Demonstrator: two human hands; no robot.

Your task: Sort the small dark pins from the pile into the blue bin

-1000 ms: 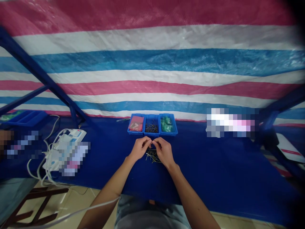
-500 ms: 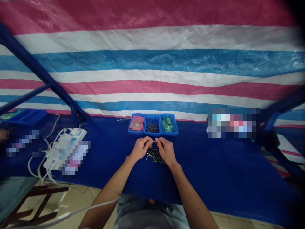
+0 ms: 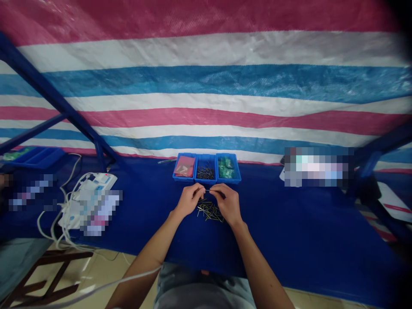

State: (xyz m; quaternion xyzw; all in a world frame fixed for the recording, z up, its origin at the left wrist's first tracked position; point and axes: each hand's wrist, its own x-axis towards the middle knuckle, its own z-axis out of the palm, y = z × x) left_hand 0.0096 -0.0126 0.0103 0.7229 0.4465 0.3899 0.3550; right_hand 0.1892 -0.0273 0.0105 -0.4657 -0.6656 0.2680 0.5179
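My left hand (image 3: 189, 200) and my right hand (image 3: 229, 203) are both pinched on the ends of one thin metal pin (image 3: 210, 191), held level just above the blue table cover (image 3: 289, 223). Under and between them lies a loose heap of several thin dark pins (image 3: 210, 211). Just behind stand three small blue bins in a row: the left bin (image 3: 184, 167) holds a red packet, the middle bin (image 3: 205, 172) dark pins, the right bin (image 3: 227, 168) green parts.
A white power strip with coiled white cables (image 3: 86, 195) lies at the left. A blue tray (image 3: 34, 157) sits far left. Blue frame bars (image 3: 58, 105) slant at left and right. A striped tarp (image 3: 206, 86) closes the back.
My hands have drawn slightly apart, the right one shifting rightwards, so a short length of the pin now shows between them.
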